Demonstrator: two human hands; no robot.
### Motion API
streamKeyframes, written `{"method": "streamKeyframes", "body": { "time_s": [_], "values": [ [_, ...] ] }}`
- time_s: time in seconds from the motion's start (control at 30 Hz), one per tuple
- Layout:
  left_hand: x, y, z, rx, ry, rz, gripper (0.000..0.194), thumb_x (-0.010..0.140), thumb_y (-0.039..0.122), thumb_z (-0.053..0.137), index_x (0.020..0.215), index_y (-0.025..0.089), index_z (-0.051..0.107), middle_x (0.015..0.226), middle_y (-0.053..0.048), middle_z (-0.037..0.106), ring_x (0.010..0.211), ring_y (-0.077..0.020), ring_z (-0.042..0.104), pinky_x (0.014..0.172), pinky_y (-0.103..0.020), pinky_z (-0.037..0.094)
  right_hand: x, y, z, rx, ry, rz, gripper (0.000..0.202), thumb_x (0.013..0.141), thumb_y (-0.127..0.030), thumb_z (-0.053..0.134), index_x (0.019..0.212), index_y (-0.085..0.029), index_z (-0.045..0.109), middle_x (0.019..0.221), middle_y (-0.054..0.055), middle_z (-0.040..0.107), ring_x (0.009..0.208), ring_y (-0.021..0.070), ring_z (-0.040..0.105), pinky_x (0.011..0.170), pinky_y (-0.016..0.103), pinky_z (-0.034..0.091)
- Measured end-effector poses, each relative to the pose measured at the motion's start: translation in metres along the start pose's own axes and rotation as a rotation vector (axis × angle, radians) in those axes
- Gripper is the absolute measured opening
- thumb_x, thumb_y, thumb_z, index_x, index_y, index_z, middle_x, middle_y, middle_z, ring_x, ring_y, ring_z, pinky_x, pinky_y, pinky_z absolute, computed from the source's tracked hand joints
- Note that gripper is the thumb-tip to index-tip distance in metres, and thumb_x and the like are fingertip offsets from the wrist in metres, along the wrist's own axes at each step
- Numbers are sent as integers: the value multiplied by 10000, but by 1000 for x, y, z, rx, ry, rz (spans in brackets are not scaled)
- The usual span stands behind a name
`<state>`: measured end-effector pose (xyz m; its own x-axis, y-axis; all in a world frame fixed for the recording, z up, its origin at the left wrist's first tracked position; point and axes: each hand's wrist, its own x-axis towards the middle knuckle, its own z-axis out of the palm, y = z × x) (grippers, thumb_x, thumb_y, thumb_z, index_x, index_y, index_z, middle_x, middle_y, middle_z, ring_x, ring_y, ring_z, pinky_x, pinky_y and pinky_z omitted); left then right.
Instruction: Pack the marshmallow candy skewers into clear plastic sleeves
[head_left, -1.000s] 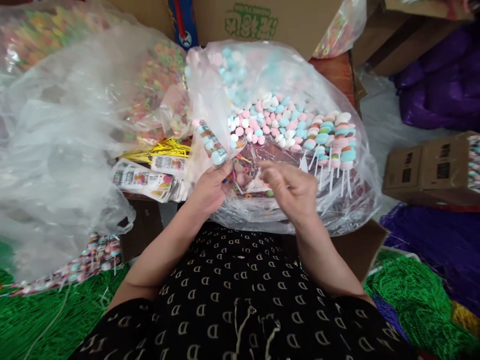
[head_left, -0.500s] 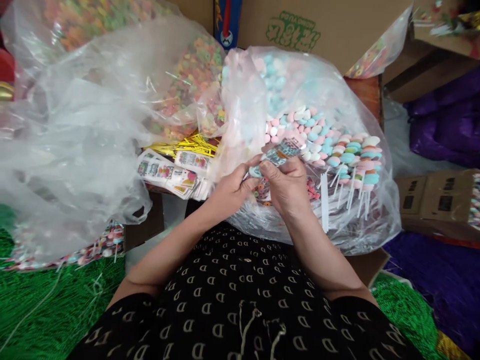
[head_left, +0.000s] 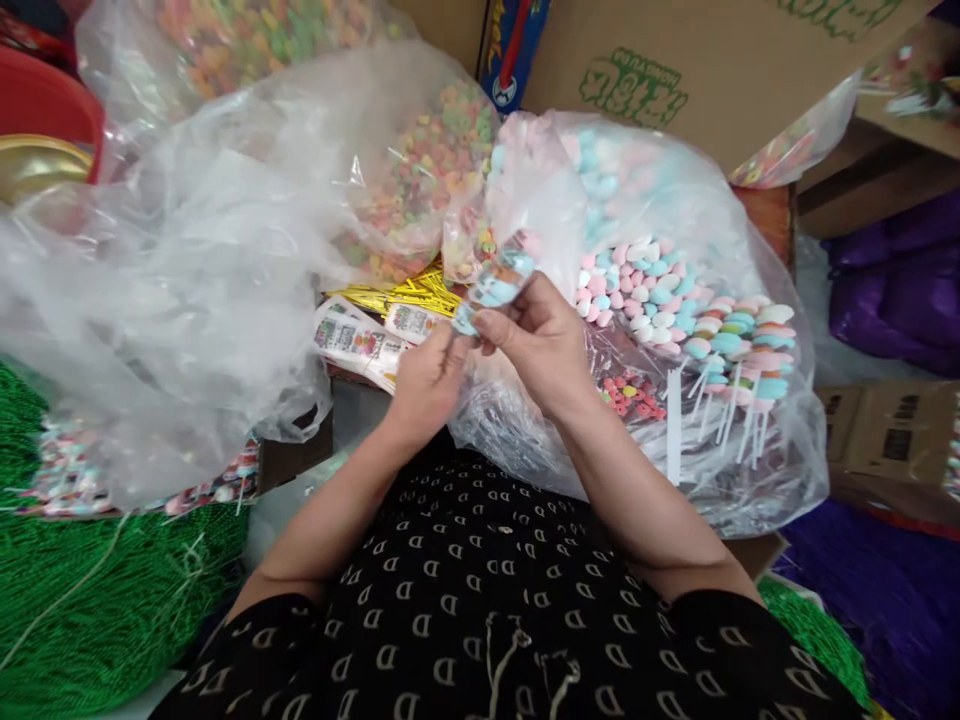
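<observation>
A clear plastic packet with blue, pink and orange-brown candy inside (head_left: 500, 287) is held in front of me, tilted up to the right. My left hand (head_left: 431, 385) pinches its lower end. Around its side and neck are the closed fingers of my right hand (head_left: 544, 345). Below and left of the packet lie printed paper labels (head_left: 360, 342). Behind them is a bundle of yellow twist ties (head_left: 416, 290). To the right, several candy skewers (head_left: 739, 345) with white sticks rest on a big clear bag of pastel marshmallows (head_left: 645, 280).
Large plastic bags of gummy rings (head_left: 442, 150) fill the back left. Loose white sticks (head_left: 673, 425) and red gummy rings (head_left: 634, 397) lie on the plastic at right. A cardboard box (head_left: 720, 80) stands behind; a red basin (head_left: 52, 100) is far left.
Both hands have shifted left with the packet, from before the marshmallows to beside the labels. The packet now tilts more steeply. The camera view has also shifted.
</observation>
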<state>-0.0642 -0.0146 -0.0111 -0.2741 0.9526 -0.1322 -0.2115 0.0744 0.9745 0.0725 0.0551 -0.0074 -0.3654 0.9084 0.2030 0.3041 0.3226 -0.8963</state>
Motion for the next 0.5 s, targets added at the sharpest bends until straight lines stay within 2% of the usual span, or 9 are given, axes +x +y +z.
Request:
{"method": "streamKeyframes", "body": {
  "time_s": [0.1, 0.17, 0.23, 0.37, 0.5],
  "values": [
    [8, 4, -22, -268, 87, -58, 260, 973, 301, 695, 734, 206, 658, 499, 81, 396, 416, -75, 318, 488, -223, 381, 23, -2, 18, -240, -195, -68, 216, 1057, -335, 554, 1156, -213, 701, 1013, 37, 745, 938, 184, 708, 854, 334, 579],
    [14, 8, -36, -388, 144, -81, 318, 1000, 305, 661, 700, 198, 641, 467, 94, 322, 382, -65, 278, 447, -210, 361, 38, -2, 28, -503, -322, -71, 206, 1041, -212, 532, 1057, -168, 733, 1054, 90, 760, 1035, 233, 701, 942, 368, 536],
    [18, 12, -47, -450, 178, -116, 340, 1005, 304, 661, 686, 196, 617, 466, 97, 299, 367, -57, 278, 439, -203, 367, 49, 1, 38, -714, -405, -49, 248, 1033, -165, 499, 1058, -136, 744, 1120, 145, 759, 1096, 274, 687, 963, 379, 506],
    [21, 13, -53, -503, 208, -181, 367, 1012, 336, 660, 685, 197, 567, 468, 107, 283, 350, -49, 274, 434, -195, 377, 59, 13, 57, -862, -408, -64, 296, 1051, -216, 484, 1206, -154, 729, 1278, 175, 720, 1107, 293, 684, 914, 377, 505],
    [21, 10, -52, -489, 198, -202, 379, 1014, 387, 656, 699, 196, 565, 450, 116, 287, 343, -52, 268, 421, -191, 382, 63, 27, 66, -906, -390, -66, 288, 1047, -213, 485, 1163, -158, 742, 1226, 160, 740, 1073, 295, 702, 871, 373, 506]
  ]
}}
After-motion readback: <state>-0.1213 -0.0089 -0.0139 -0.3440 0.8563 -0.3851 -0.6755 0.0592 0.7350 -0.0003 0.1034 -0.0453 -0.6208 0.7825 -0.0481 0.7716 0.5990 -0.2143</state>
